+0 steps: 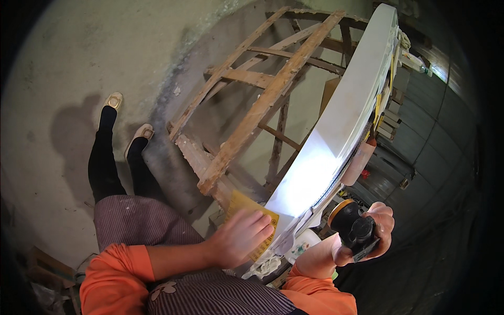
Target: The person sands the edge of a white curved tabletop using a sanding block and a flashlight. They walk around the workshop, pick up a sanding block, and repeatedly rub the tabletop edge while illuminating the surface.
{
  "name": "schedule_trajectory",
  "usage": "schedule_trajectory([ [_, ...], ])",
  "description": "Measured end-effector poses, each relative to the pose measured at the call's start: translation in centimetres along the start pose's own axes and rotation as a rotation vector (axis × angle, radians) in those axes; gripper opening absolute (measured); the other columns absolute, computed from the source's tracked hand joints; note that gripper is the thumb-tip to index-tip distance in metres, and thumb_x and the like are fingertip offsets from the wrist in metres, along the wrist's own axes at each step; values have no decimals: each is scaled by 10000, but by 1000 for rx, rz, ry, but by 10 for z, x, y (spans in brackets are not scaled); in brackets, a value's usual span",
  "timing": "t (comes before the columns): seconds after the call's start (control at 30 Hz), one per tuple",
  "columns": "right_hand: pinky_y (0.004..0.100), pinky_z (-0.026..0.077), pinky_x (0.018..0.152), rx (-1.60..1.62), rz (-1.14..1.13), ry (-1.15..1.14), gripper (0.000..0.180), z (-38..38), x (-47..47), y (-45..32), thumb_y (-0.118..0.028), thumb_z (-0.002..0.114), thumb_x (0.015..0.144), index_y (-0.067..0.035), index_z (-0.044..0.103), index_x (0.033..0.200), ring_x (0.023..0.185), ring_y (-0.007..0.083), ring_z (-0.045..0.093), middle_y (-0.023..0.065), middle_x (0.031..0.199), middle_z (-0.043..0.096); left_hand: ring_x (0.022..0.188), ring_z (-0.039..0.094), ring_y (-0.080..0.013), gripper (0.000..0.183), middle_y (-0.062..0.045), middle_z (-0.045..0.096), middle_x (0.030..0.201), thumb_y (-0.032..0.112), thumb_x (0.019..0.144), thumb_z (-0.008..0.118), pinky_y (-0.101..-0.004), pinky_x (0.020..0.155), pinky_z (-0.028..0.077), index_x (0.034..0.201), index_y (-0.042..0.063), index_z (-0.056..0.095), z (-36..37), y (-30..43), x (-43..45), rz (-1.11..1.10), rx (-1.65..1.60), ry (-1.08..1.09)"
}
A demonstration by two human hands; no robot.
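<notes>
My left hand [246, 238] presses down on a sheet of yellow sandpaper [241, 201], its printed backing facing up. The sheet lies at the near end of a long, curved white panel [338, 118], with its far corner sticking out past the panel's edge. My right hand [380, 230] is raised beside the panel and grips a black lamp [352, 226] with an orange rim. A bright patch of light falls on the panel's smooth face just beyond the sandpaper. The fingertips behind the lamp are partly hidden.
Left of the panel stands a rough wooden frame [256, 114] of crossed battens. Beyond the panel's right edge are a plastic bottle [413, 61], a pinkish cylinder [357, 163] and a white tub [305, 244]. A crumpled white cloth [267, 267] lies near my waist. A cardboard box [49, 264] sits lower left.
</notes>
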State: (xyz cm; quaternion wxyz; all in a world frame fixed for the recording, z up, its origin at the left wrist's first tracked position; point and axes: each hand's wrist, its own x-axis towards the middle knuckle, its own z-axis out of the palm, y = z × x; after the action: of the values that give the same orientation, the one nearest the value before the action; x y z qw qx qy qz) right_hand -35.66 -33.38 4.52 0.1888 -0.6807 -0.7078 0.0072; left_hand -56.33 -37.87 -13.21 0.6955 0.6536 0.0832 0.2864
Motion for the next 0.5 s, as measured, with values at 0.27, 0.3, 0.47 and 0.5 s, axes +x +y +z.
schedule_trajectory([
  [0.27, 322, 299, 625, 80, -10, -1, 630, 1, -4, 4, -528, 622, 825, -87, 483, 1253, 765, 181, 447, 123, 933, 537, 1352, 342, -387, 752, -245, 408, 1419, 338, 739, 692, -565, 1088, 286, 1341, -45, 455, 1, 1, 10, 2, 5, 55],
  [0.3, 320, 298, 625, 88, -12, -4, 631, 2, -4, 4, -527, 622, 824, -86, 483, 1253, 763, 180, 446, 122, 931, 536, 1355, 332, -399, 757, -260, 397, 1417, 354, 756, 682, -577, 1090, 271, 1345, -55, 440, 0, 1, 15, -30, 19, 4],
  [0.47, 319, 297, 625, 72, 15, 66, 654, 7, -5, 5, -538, 633, 810, -74, 483, 1245, 761, 180, 444, 118, 915, 538, 1367, 281, -467, 792, -342, 330, 1408, 370, 817, 659, -642, 1088, 215, 1368, -111, 356, 0, 2, 52, -31, -4, 48],
  [0.5, 319, 297, 625, 76, 16, 82, 656, 8, -5, 5, -541, 635, 807, -71, 484, 1239, 762, 180, 444, 117, 911, 537, 1366, 273, -479, 799, -351, 313, 1412, 360, 819, 663, -640, 1089, 214, 1371, -120, 341, 0, 1, 62, -43, 15, 52],
])
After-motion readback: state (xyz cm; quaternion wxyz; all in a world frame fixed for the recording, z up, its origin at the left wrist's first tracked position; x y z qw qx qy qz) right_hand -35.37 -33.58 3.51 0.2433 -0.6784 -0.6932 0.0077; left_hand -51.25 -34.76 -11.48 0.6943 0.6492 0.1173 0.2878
